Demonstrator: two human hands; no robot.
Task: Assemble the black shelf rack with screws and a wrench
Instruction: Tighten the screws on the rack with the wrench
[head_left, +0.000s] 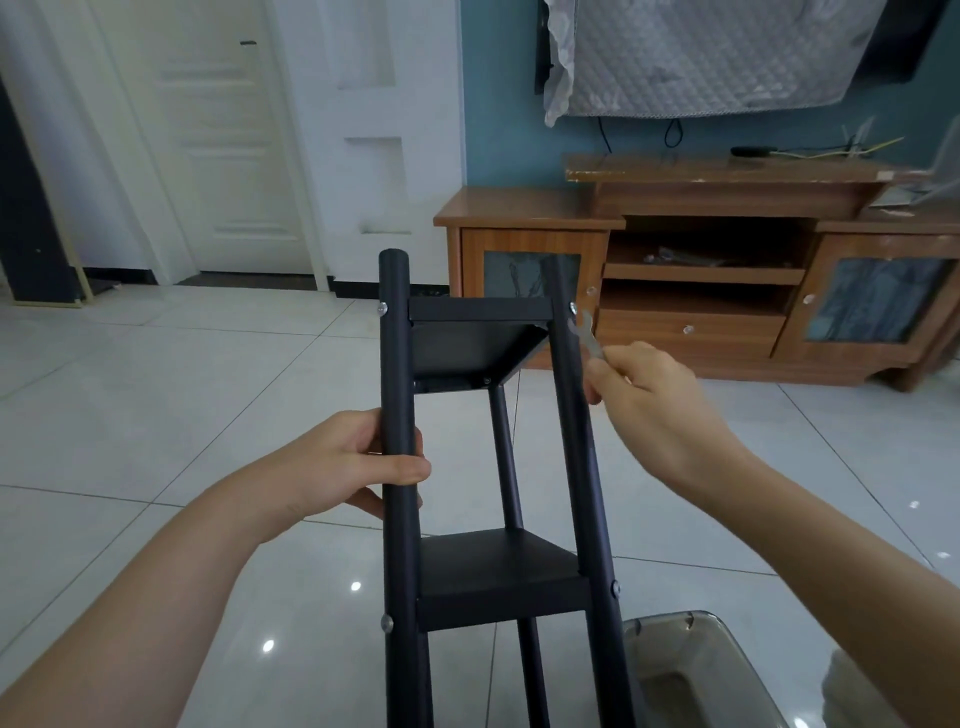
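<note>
The black shelf rack (498, 577) stands upright in front of me, with an upper shelf (478, 312) and a lower shelf fixed between black poles. My left hand (343, 467) grips the left front pole at mid height. My right hand (654, 395) pinches a small silver wrench (586, 335) just right of the right front pole, its open jaw close to a silver screw (573, 307) at the upper shelf's corner. Another screw (383, 308) shows on the left pole, and two more at the lower shelf.
A grey plastic bin (696, 670) sits on the white tiled floor at the lower right, close to the rack's foot. A wooden TV cabinet (701, 291) stands against the blue wall behind. A white door is at the back left.
</note>
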